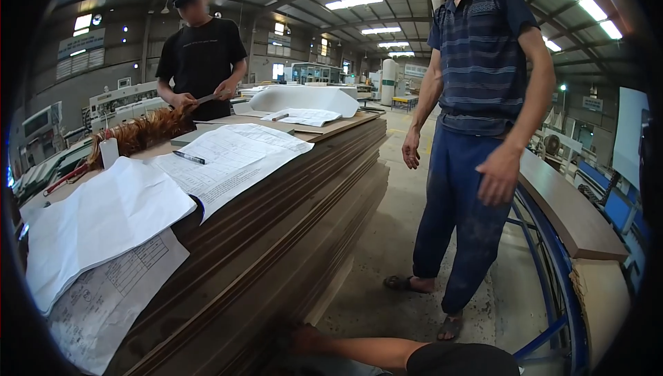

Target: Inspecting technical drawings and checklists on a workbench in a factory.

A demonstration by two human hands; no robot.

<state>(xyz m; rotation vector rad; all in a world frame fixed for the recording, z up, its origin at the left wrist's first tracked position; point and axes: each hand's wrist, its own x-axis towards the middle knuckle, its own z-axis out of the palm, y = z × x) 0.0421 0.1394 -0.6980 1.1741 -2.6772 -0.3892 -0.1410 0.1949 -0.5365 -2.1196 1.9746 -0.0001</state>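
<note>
Head view: at six o'clock my right hand (309, 341) is beside the brown board stack (273, 255) at seven; shadow hides my grip, so I cannot tell. Printed, ruled sheets (231, 165) lie atop at nine; concrete floor (390, 231) shows at five.

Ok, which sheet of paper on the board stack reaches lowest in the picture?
The greyish sheet with a printed grid, at lower left, partly under a plain white sheet; the others all end higher.

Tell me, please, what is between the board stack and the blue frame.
In the head view, a co-worker stands on the floor between the board stack and the frame.
</note>
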